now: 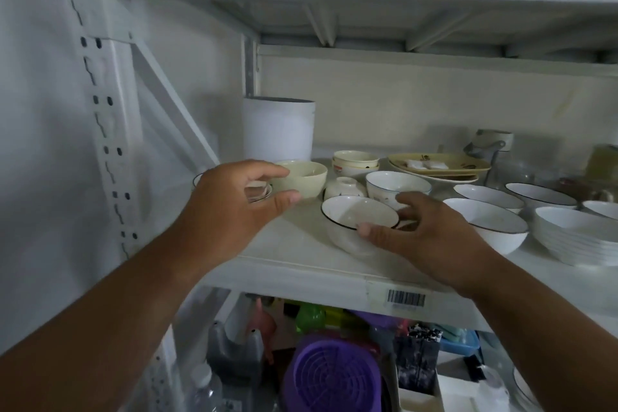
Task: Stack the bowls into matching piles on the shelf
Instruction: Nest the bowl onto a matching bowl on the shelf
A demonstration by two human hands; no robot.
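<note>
Both forearms bare, no sleeves, rings or watch on either hand (234,207)

The left hand (234,207) covers most of a clear glass dish (259,192) and a dark-rimmed bowl (198,178) behind it, so only slivers of each show. Whether its fingers touch the cream bowl (302,179) cannot be told. The right hand (431,234) hides the near side of the black-rimmed bowl (357,217). At the right edge, a small bowl (602,208) is cut off, and the things behind it are too dim to name. Below the shelf (301,264), the clutter around the purple basket (331,375) is blurred, its lower part cropped by the frame.
</note>
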